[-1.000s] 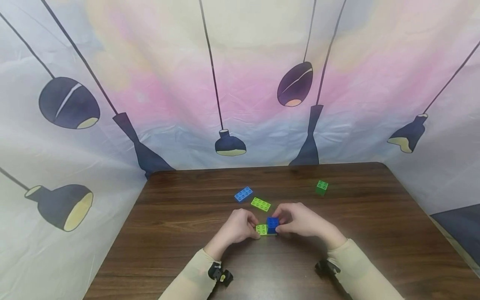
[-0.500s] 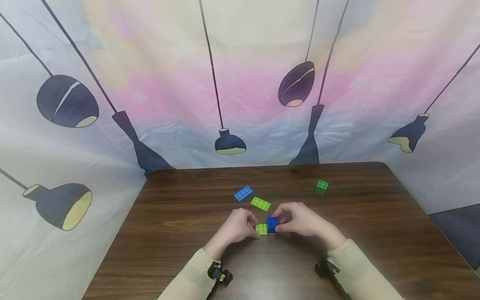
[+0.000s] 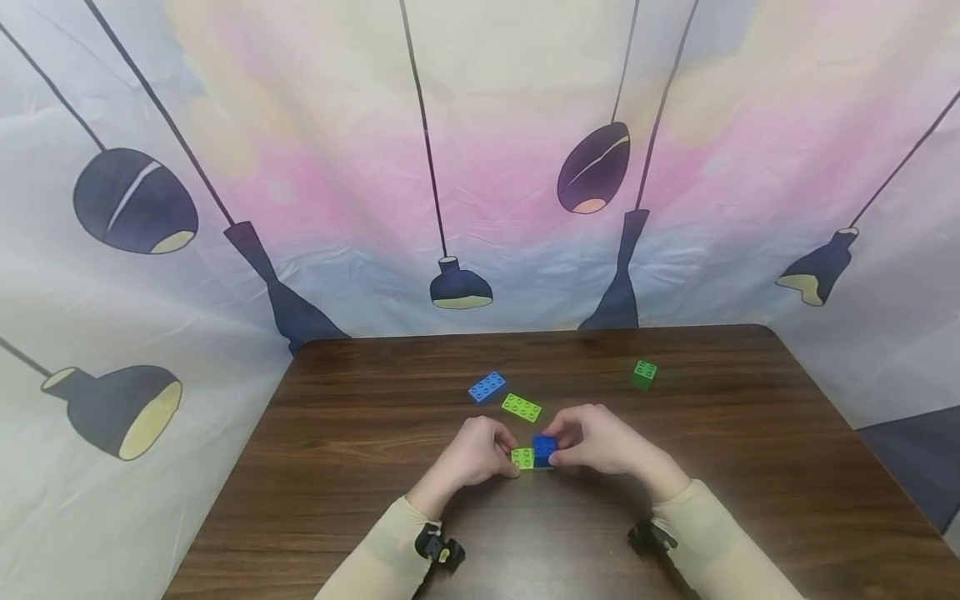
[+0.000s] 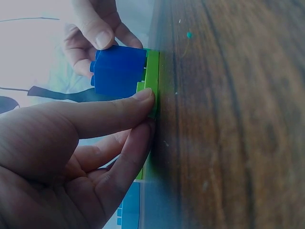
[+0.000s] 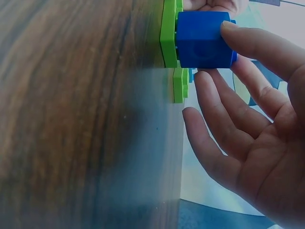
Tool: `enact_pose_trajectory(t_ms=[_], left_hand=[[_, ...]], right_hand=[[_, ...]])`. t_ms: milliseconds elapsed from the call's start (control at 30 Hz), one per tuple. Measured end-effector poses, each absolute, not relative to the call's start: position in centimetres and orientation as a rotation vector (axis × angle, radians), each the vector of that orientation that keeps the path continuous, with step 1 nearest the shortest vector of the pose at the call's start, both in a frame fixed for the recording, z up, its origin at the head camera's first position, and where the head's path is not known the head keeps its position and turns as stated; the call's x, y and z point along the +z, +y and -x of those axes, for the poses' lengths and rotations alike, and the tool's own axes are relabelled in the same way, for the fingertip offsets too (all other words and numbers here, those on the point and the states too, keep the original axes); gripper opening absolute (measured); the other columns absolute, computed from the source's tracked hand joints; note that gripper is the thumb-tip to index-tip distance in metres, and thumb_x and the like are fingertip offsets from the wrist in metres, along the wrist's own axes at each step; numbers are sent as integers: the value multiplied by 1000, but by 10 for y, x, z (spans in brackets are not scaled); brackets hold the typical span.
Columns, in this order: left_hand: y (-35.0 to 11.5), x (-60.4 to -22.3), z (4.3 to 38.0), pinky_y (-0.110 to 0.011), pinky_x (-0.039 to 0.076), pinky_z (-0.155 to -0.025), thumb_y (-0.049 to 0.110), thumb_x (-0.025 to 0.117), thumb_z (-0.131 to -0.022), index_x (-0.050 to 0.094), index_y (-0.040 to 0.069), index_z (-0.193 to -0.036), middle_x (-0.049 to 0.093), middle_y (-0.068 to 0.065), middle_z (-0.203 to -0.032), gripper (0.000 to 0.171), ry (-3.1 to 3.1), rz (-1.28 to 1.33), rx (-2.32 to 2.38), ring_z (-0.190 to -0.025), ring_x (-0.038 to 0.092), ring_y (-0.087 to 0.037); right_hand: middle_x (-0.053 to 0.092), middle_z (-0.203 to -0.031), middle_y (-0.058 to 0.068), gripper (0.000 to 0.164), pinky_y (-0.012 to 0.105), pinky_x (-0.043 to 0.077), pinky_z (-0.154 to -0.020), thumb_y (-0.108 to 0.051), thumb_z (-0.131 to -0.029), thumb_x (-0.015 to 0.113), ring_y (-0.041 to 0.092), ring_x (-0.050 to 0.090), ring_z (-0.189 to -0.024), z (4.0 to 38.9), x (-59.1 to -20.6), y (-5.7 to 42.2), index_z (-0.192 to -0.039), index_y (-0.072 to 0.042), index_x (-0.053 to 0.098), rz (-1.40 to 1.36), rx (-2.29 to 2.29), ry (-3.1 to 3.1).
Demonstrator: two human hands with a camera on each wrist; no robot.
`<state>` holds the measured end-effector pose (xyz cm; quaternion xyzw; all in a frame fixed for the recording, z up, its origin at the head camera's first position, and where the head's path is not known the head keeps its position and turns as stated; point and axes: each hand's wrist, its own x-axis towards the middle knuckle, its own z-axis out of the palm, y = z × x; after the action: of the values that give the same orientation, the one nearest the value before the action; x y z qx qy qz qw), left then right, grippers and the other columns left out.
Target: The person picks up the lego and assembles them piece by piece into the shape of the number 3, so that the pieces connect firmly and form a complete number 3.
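Near the middle of the table, my left hand [image 3: 476, 454] pinches the left end of a flat lime-green building brick [image 3: 522, 458] between thumb and fingers. Over that brick's right end sits a taller dark blue brick [image 3: 543, 450], its studs facing up. My right hand [image 3: 600, 440] holds the blue brick at its right side, thumb and index finger on it. In the right wrist view a thin gap with green studs shows between the blue brick [image 5: 205, 40] and the lime-green one [image 5: 168, 36]. The other right fingers [image 5: 202, 138] are spread in the air.
Behind the hands lie a second flat lime-green brick [image 3: 521, 407] and a flat light blue brick [image 3: 487, 387]. A small dark green brick [image 3: 643, 375] stands at the back right. The wooden table [image 3: 360, 433] ends at a printed cloth backdrop [image 3: 337, 167].
The blue brick and my right hand have shifted very slightly left over the lime-green brick. My left hand keeps its place, and the other bricks have not moved.
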<state>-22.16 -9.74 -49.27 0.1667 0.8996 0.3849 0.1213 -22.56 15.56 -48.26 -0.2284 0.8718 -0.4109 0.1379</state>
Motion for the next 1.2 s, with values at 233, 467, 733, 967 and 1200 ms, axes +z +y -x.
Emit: enact_pose_trajectory(t_ms=[233,467,733,967,1200], left_hand=[[-97,-492,221,-29,54,-65,3,98,-69,78,5,-88,67,4,-76,27,2634,-489,1124,-70,62,-11],[-97,-493,221,-29,54,-66,3,98,-69,78,6,-88,67,5,-76,28,2635,-487,1131,-70,62,-10],[-97,-493,222,-29,54,-66,4,98,-68,78,6,-88,68,4,-76,28,2637,-489,1124,-70,62,-10],[-96,-492,221,-30,54,-66,3,98,-69,79,5,-89,68,3,-77,28,2628,-485,1128,-70,62,-11],[-97,-491,220,-31,54,-66,2,98,-69,79,5,-89,69,1,-78,28,2624,-466,1133,-71,63,-12]], right_hand=[[75,-104,-7,25,34,60,-74,-18,-88,91,15,70,-91,227,-484,156,-110,-21,79,663,-1179,2529],[75,-103,-6,24,35,60,-73,-18,-89,90,16,70,-88,226,-481,155,-110,-20,80,644,-1190,2518],[75,-104,-5,24,35,60,-73,-17,-90,89,17,70,-88,225,-480,155,-112,-19,81,627,-1198,2512],[77,-103,-3,24,35,61,-74,-17,-87,92,16,71,-88,222,-480,153,-109,-17,82,583,-1192,2523],[77,-103,-3,25,37,61,-76,-16,-86,92,16,71,-90,221,-479,151,-108,-16,82,579,-1167,2546]])
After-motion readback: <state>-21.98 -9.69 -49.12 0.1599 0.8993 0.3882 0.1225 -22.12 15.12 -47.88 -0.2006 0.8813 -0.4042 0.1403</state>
